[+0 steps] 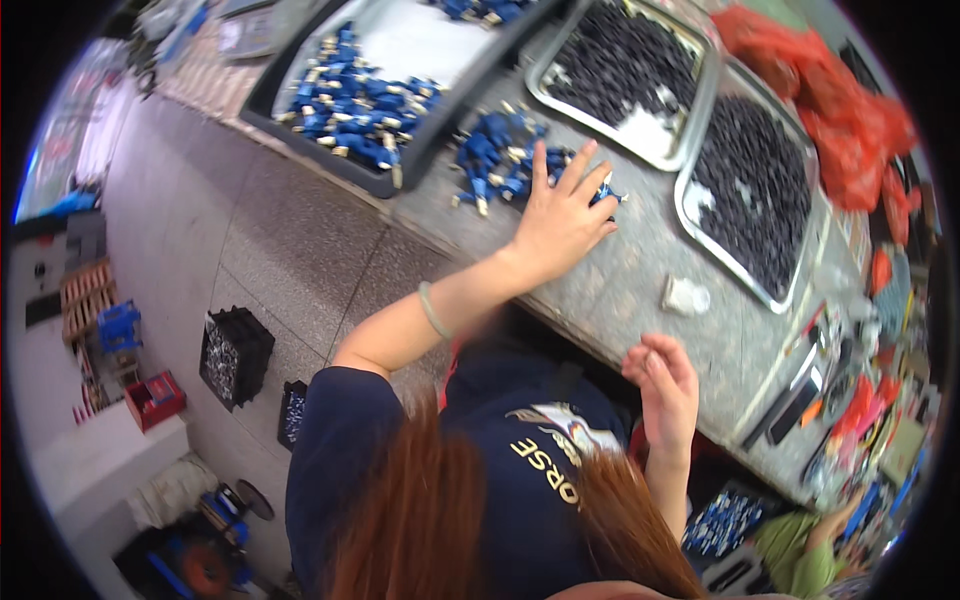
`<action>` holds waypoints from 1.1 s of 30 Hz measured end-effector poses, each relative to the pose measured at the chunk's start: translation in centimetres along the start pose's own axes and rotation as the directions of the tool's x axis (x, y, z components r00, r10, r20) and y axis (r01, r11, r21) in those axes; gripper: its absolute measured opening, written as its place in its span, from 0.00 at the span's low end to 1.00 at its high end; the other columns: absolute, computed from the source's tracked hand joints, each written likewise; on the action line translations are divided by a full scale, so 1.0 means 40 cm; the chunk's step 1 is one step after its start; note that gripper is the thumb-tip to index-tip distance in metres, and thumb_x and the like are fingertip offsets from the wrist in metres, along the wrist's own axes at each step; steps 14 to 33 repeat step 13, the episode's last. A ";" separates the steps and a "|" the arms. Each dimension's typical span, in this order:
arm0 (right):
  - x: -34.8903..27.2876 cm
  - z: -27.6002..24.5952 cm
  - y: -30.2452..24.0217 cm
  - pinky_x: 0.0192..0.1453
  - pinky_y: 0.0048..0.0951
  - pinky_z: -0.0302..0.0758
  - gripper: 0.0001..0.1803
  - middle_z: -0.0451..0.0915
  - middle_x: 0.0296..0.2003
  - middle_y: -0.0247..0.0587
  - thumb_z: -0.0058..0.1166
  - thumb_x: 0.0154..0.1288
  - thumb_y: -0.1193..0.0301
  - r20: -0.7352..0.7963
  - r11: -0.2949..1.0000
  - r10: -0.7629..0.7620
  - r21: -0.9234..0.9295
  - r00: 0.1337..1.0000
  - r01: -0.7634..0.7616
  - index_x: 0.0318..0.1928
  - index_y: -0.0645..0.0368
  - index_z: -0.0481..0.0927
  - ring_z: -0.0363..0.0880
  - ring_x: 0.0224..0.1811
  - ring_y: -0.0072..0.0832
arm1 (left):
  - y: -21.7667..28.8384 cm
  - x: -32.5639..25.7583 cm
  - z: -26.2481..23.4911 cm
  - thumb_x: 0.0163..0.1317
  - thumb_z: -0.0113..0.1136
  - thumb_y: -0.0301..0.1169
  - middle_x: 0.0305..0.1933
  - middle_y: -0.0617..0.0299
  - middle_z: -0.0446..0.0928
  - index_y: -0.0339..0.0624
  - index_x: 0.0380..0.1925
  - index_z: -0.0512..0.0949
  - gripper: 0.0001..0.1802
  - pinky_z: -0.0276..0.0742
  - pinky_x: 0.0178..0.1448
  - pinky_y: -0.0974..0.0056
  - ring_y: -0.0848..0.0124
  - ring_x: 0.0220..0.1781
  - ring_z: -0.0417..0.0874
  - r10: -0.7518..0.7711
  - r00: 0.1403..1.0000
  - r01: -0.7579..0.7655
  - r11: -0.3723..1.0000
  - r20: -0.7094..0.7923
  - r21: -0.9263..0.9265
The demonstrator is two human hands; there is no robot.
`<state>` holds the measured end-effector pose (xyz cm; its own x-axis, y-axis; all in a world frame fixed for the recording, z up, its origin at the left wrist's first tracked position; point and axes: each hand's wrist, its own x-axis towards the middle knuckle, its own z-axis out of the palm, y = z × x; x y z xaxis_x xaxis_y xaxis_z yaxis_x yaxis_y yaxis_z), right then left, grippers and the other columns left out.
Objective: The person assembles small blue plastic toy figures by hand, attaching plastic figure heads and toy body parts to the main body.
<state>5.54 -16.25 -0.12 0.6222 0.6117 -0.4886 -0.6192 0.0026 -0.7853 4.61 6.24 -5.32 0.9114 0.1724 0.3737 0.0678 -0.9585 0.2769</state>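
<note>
My left hand [568,218] reaches across the bench with its fingers spread. Its fingertips touch the right side of a loose pile of small blue parts with cream-white ends [485,160]. My right hand [668,385] is raised by the near edge of the bench, fingers curled in toward the thumb; whether something small sits between them is hidden. A small whitish, translucent lump [686,296] lies on the bench beyond my right hand. To the left of the pile, a black-rimmed tray [388,182] holds many more of the blue parts.
Two metal trays [655,160] [690,225] of small black pieces stand at the far right. Behind them lies a red plastic bag [815,100]. Tools and packets [850,430] crowd the right end. Black crates [237,355] stand on the floor at left. A person in green [800,550] is at lower right.
</note>
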 end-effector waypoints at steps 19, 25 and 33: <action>0.000 -0.052 -0.043 0.43 0.31 0.69 0.14 0.73 0.34 0.43 0.48 0.56 0.73 0.217 0.993 -0.017 -0.111 0.976 0.042 0.42 0.66 0.68 0.72 0.37 0.32 | -0.350 0.125 -0.337 0.50 0.54 0.31 0.37 0.51 0.76 0.42 0.34 0.76 0.11 0.70 0.46 0.59 0.59 0.41 0.76 -0.491 0.870 0.476 0.861 0.048 0.181; 0.000 -0.052 -0.043 0.43 0.31 0.69 0.14 0.73 0.34 0.43 0.48 0.56 0.73 0.217 0.993 -0.017 -0.111 0.976 0.042 0.42 0.66 0.68 0.72 0.37 0.32 | -0.350 0.125 -0.337 0.50 0.54 0.31 0.37 0.51 0.76 0.42 0.34 0.76 0.11 0.70 0.46 0.59 0.59 0.41 0.76 -0.491 0.870 0.476 0.861 0.048 0.181; 0.000 -0.052 -0.043 0.43 0.31 0.69 0.14 0.73 0.34 0.43 0.48 0.56 0.73 0.217 0.993 -0.017 -0.111 0.976 0.042 0.42 0.66 0.68 0.72 0.37 0.32 | -0.350 0.125 -0.337 0.50 0.54 0.31 0.37 0.51 0.76 0.42 0.34 0.76 0.11 0.70 0.46 0.59 0.59 0.41 0.76 -0.491 0.870 0.476 0.861 0.048 0.181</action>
